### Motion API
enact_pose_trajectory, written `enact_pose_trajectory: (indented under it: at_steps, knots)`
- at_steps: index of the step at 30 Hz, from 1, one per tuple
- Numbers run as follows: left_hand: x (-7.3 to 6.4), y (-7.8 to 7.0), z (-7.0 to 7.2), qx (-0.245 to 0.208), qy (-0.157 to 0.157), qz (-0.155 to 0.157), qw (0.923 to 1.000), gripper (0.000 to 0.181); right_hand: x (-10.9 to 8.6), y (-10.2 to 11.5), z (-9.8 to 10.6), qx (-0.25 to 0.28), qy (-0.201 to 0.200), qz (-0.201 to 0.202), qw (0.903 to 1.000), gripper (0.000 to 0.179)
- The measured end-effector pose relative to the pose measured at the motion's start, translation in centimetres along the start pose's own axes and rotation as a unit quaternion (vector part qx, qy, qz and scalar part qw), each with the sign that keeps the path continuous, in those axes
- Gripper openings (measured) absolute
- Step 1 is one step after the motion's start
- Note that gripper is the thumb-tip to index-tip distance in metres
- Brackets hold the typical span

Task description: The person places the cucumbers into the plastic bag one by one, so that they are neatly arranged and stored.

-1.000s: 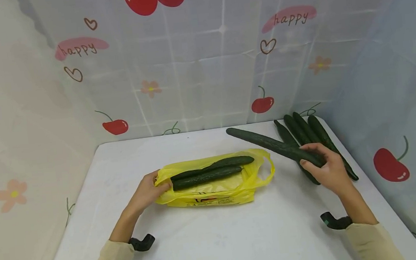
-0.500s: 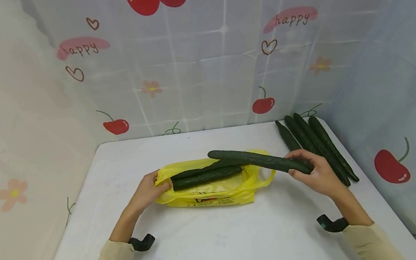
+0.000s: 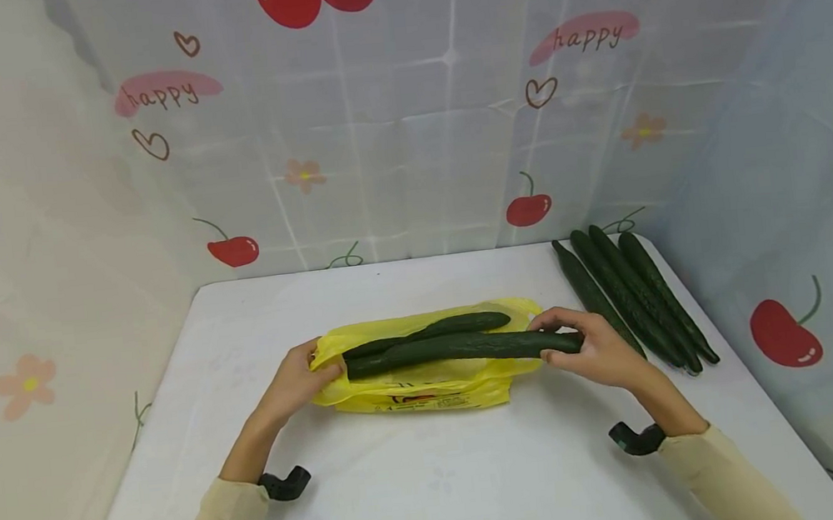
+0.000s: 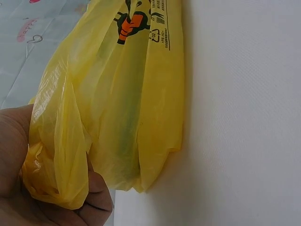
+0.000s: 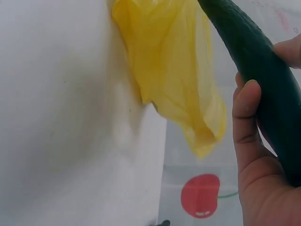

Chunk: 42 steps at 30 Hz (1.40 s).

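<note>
My left hand grips the left end of a yellow plastic bag, its gathered film bunched between thumb and fingers in the left wrist view. My right hand holds a long dark green cucumber by its right end, thumb on one side and fingers on the other. That cucumber lies lengthwise over the bag's opening, its left tip near my left hand. Behind it another cucumber rests in the bag. The held one covers most of what else is in there.
Several more cucumbers lie side by side at the table's back right corner. The white table meets a printed curtain along its back edge, with more curtain at both sides.
My right hand has carried the cucumber left and down from beside the pile to over the bag's opening, turning it nearly level. The left hand has stayed on the bag.
</note>
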<state>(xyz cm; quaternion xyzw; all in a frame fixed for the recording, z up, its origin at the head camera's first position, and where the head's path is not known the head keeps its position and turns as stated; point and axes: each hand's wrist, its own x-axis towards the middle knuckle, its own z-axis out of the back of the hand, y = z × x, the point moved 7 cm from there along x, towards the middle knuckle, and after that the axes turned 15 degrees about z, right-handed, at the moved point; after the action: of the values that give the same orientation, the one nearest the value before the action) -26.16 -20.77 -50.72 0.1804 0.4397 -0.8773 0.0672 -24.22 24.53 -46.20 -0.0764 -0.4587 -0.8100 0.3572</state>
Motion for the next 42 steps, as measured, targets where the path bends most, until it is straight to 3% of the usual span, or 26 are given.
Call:
enact_pose_trajectory:
  at_steps: [7,13,21,29,37,42]
  knots:
    - [0.2,-0.2,0.0,0.002,0.001,-0.017,0.9998,0.041,2.8,-0.1,-2.8,-0.004,0.044,0.003,0.999,0.033]
    - [0.4,-0.1,0.0,0.004,0.003,-0.007,1.0,0.048,4.7,-0.2,-4.9,0.012,0.068,0.02,0.9974,0.031]
    - [0.2,-0.3,0.2,0.011,-0.002,0.0,0.9999,0.05,6.5,-0.2,-7.3,0.044,0.091,0.033,0.9943,0.03]
    - [0.1,-0.1,0.3,0.012,-0.007,0.004,0.9999,0.051,7.5,-0.8,-8.6,0.059,0.148,0.05,0.986,0.034]
    - [-0.2,0.0,0.7,-0.003,-0.009,0.005,0.9999,0.054,6.9,-1.8,-9.2,0.027,0.25,0.003,0.9678,0.039]
    - [-0.3,-0.2,0.9,-0.003,-0.017,-0.001,0.9998,0.053,6.5,-1.6,-9.2,-0.013,0.245,-0.027,0.969,0.041]
